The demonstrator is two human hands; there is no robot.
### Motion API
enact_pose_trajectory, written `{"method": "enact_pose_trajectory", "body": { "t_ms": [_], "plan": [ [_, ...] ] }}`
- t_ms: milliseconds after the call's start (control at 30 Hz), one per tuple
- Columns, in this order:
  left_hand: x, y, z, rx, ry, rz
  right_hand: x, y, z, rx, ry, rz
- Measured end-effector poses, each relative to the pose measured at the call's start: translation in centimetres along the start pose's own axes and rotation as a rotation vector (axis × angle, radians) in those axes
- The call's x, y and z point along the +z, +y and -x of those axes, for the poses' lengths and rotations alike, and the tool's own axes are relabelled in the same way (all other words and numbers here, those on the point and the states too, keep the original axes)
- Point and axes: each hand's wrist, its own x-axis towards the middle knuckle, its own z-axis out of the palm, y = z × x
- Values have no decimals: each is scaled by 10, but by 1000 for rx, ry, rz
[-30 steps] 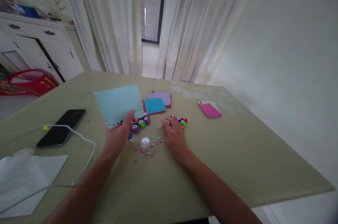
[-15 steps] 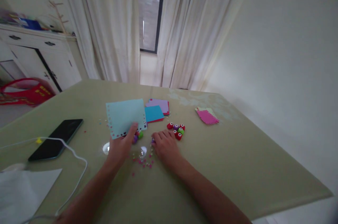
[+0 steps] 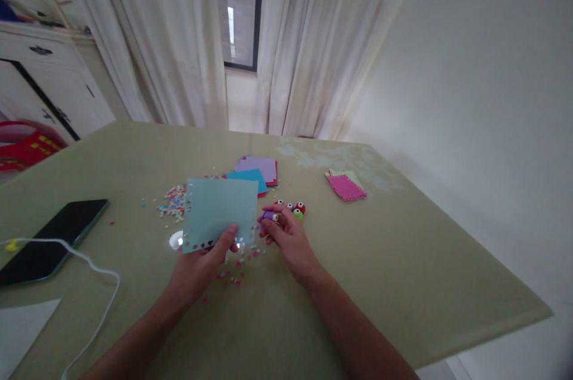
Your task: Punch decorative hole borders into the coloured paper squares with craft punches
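Observation:
A pale blue sheet of paper (image 3: 221, 210) with small punched shapes along its left, bottom and right edges is pinched by my left hand (image 3: 201, 269), thumb on top at the lower edge. Just right of the sheet, my right hand (image 3: 293, 246) has its fingers closed around a small purple paper punch (image 3: 270, 216) with a white part facing right. Behind that hand lie several more punches, among them a green punch (image 3: 298, 213) and a red punch (image 3: 300, 207), partly hidden by my fingers. Loose paper confetti (image 3: 230, 277) is scattered below the hands.
A heap of coloured confetti (image 3: 173, 200) lies left of the sheet. Behind stand stacked blue paper (image 3: 250, 176) and lilac paper (image 3: 264, 168). Pink punched paper (image 3: 346, 187) lies right. A dark phone (image 3: 58, 240) and white cable (image 3: 89, 268) occupy the left, near white paper (image 3: 24, 332).
My right hand has lifted off the table with the purple punch in its fingers. The blue sheet has moved right and nearer, toward the punch. The camera view has turned slightly right.

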Motion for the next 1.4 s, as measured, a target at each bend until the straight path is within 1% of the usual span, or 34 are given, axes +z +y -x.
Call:
{"method": "enact_pose_trajectory", "body": {
  "t_ms": [200, 367, 467, 567, 667, 833, 1033, 1200, 1300, 1400],
  "plan": [
    [2, -3, 1, -1, -28, -57, -5, 1, -1, 83, 75, -34],
    [5, 3, 2, -15, -50, -76, -6, -8, 0, 135, 39, -192],
    [6, 4, 1, -14, -57, -70, -5, -14, 2, 98, 42, -235],
    [6, 1, 2, -17, -74, -63, -5, -15, 3, 72, 51, -234],
    [6, 0, 2, -6, -83, -45, -4, -14, 4, 74, 38, -199],
    [8, 5, 3, 36, -70, -33, -4, -10, 3, 88, 49, -176],
    [7, 6, 3, 11, -87, -48, -4, -6, 0, 96, 42, -171],
    [6, 6, 3, -6, -90, -81, -6, -9, 0, 76, 53, -198],
    [6, 4, 2, 8, -88, -91, -7, -11, 1, 54, 53, -191],
    [6, 4, 1, 23, -92, -73, -5, -9, 1, 61, 26, -185]
  ]
}}
